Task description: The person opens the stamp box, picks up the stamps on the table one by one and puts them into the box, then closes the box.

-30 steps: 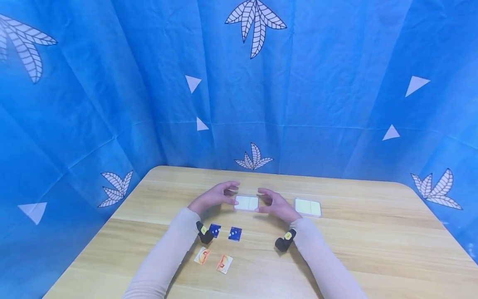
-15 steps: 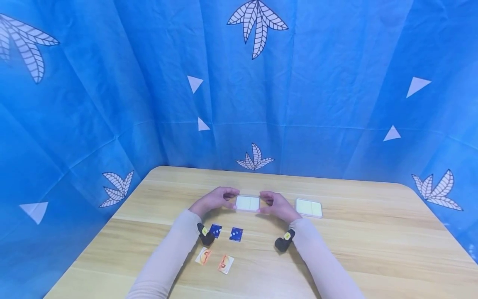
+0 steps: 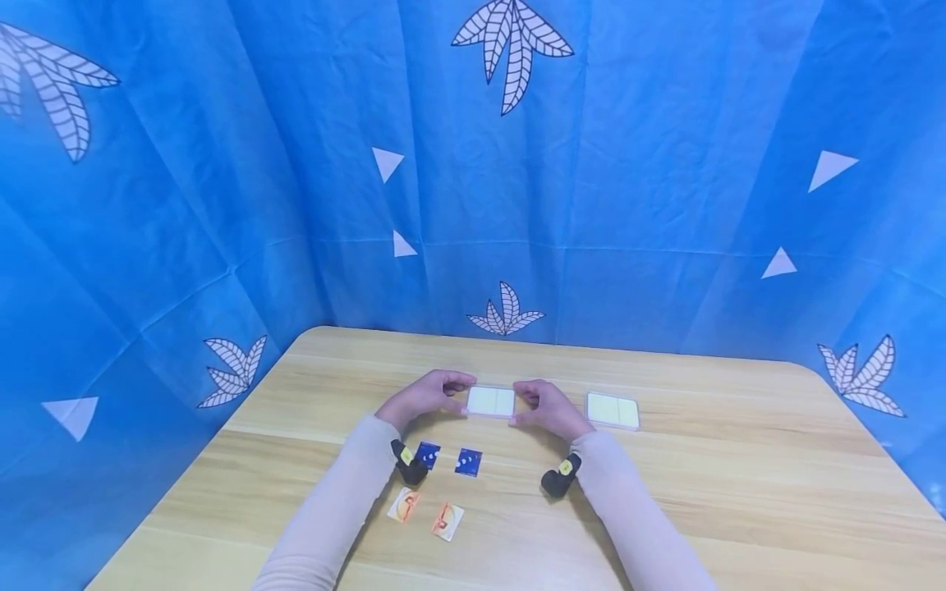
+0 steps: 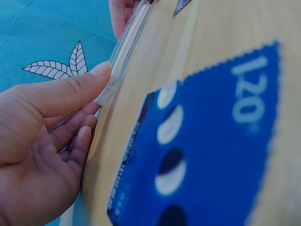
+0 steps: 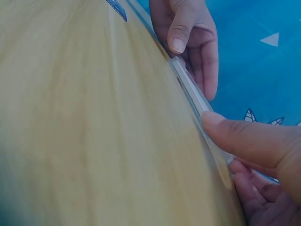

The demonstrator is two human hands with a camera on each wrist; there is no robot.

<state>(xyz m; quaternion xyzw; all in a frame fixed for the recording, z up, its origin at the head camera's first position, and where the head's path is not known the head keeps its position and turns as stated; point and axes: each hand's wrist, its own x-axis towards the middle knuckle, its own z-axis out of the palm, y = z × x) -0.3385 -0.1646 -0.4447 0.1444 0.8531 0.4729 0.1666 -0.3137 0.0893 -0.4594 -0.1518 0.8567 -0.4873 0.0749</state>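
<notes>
Near the back of the table lies a flat clear plastic case with a white inside and a line across its middle. My left hand pinches its left end between thumb and fingers, and my right hand holds the right end the same way. Seen edge-on in the left wrist view, the case is thin, with my left thumb on its corner. In the right wrist view, my right thumb presses along its edge. A blue stamp with moon phases and "120" shows large below my left wrist.
A second similar case lies to the right of my right hand. Two blue stamps, one partly behind the left wrist camera, lie nearer me. In front of them are two white-and-orange stamps. A blue curtain hangs behind the table.
Both hands have closed in on the case's two ends, their raised fingers coming down to it. The case and stamps stay where they were on the table.
</notes>
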